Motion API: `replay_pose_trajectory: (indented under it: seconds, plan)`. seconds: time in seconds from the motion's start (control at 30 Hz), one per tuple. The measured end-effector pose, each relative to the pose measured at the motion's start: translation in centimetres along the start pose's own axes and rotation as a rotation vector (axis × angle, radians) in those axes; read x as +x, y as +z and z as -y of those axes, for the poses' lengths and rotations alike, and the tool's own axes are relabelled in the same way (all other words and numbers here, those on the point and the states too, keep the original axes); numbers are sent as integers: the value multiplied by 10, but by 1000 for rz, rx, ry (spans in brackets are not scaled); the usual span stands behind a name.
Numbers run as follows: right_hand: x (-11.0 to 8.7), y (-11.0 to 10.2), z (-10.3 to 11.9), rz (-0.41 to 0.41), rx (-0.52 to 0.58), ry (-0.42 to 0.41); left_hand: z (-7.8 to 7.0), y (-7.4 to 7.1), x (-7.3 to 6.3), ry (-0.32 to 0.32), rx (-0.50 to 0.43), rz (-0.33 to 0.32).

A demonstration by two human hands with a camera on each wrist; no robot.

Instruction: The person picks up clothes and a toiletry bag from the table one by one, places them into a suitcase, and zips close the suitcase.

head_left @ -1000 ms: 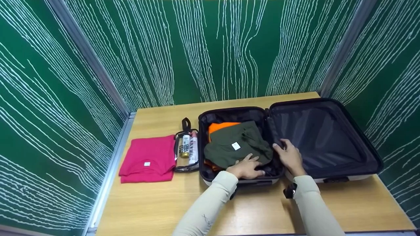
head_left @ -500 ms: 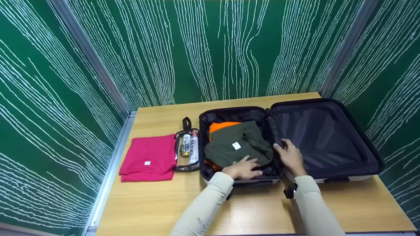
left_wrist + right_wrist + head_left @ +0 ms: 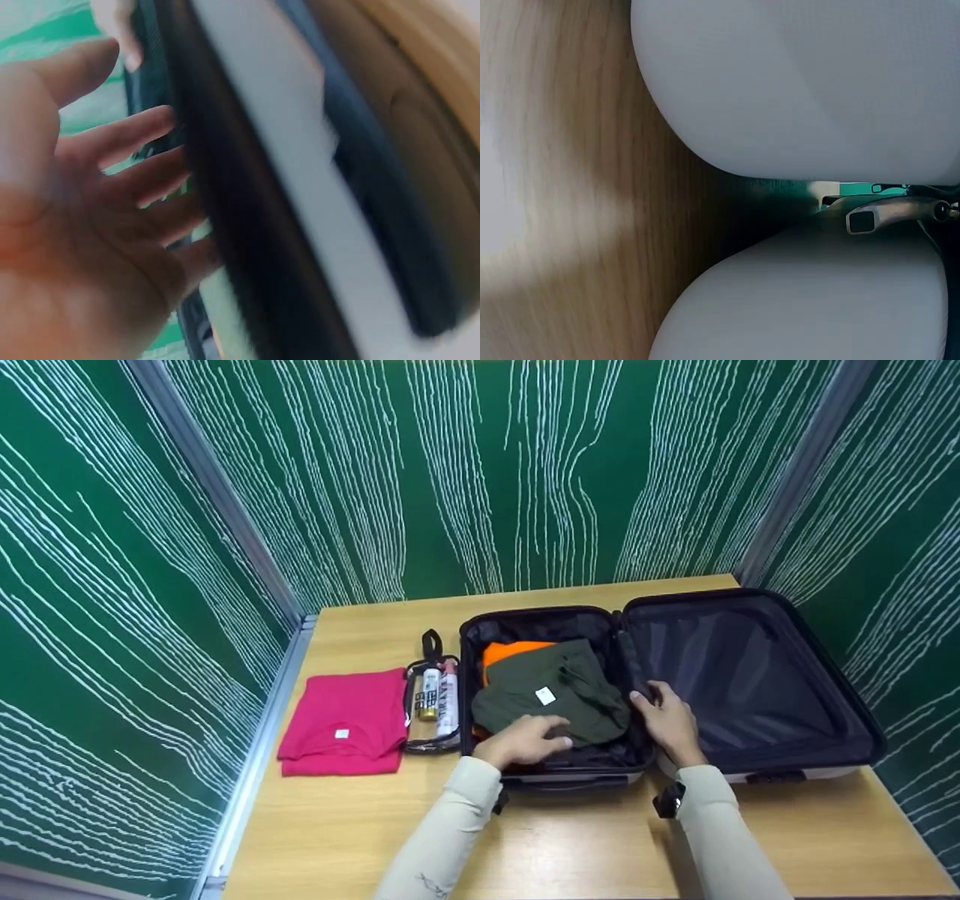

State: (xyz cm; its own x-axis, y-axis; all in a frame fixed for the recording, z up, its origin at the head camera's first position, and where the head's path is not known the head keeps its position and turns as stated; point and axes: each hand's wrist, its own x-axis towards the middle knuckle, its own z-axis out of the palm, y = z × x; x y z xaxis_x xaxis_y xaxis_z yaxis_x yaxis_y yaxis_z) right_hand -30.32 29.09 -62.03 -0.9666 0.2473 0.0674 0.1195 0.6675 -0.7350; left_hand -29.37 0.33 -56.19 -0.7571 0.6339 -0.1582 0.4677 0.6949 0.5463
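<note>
An open suitcase (image 3: 559, 778) lies on the table, dark lining up. In its left half a folded dark green garment (image 3: 525, 697) covers most of an orange garment (image 3: 517, 649). My left hand (image 3: 525, 740) hovers over the front rim with relaxed fingers, near the green garment's lower edge; the left wrist view shows this hand (image 3: 112, 195) spread beside the dark rim, holding nothing. My right hand (image 3: 671, 724) grips the inner edge of the suitcase's right half, near the middle fold. The right wrist view shows two pale outer shells (image 3: 802, 90) and a metal zip pull (image 3: 877, 216), the hand itself hidden.
Left of the suitcase stands a clear toiletry pouch (image 3: 424, 735) holding bottles, with a black strap. Beyond it a folded pink T-shirt (image 3: 345, 697) lies on the wooden table (image 3: 352, 825). Green walls (image 3: 442, 472) with white lines enclose the back and sides.
My left hand has lifted off the green garment and drawn back to the left, toward the front rim. The right hand stays at the inner edge.
</note>
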Motion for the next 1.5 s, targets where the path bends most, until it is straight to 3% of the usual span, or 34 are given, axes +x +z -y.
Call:
replay_pose_trajectory:
  seconds: [0.2,0.4,0.57,0.7,0.8,0.87,1.03,1.13,1.27,1.5]
  plan:
    - [-1,1,-1,-3,-1,-6,22,-23,-9,99,-180,-364]
    - [-1,-1,-1,8,7,-3,51,-47,-24,90,-359,-684]
    - [0,-2,-1,26,24,17,84,-56,-34,-42,-337,-935]
    - [1,-2,-1,21,28,27,112,-58,-43,-207,-268,-1055]
    - [1,-1,-2,26,28,19,133,-56,-52,-329,-218,-1072]
    - [2,-1,-2,29,29,14,146,-52,-60,-419,-197,-1043]
    - [2,-1,-3,22,26,14,176,-39,-80,-633,-156,-908]
    - [2,-2,-3,12,25,14,191,-29,-89,-711,-133,-820]
    - [2,-2,-2,11,19,9,205,-18,-97,-721,-119,-752]
    - [0,0,-2,28,20,4,209,-16,-105,-672,-59,-704]
